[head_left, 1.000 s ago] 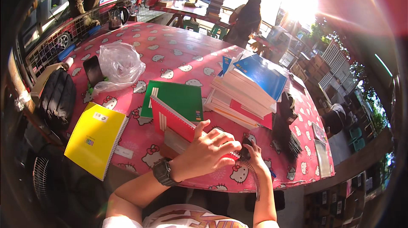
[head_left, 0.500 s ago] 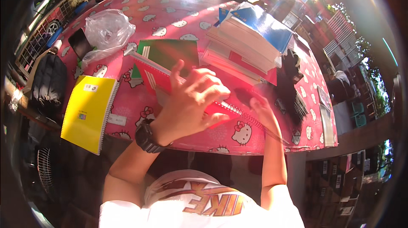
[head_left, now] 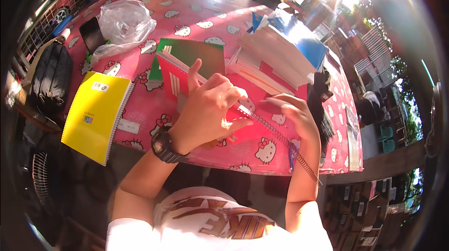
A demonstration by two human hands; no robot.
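Observation:
A red notebook (head_left: 169,75) stands tilted on its edge near the middle of the table. My left hand (head_left: 210,108), with a black watch on the wrist, is closed around it, the index finger raised along its upper side. From the notebook's punched edge a loose spiral coil (head_left: 276,134) runs down to the right, its far end free beside my right forearm. My right hand (head_left: 299,118) hovers above the coil, fingers stretched out and slightly bent, apparently holding nothing. Behind the red notebook lies a green notebook (head_left: 206,53). A small purple-blue item (head_left: 292,155) is by my right wrist.
A yellow spiral notebook (head_left: 96,115) overhangs the table's front left edge. At the back right is a stack of books and paper (head_left: 276,50), with a dark item (head_left: 322,87) beside it. A clear plastic bag (head_left: 124,26) and black phone (head_left: 91,33) lie back left.
My right hand has lifted away from the coil, its fingers now reaching leftward over it. My left hand keeps its hold on the red notebook. The view has shifted slightly.

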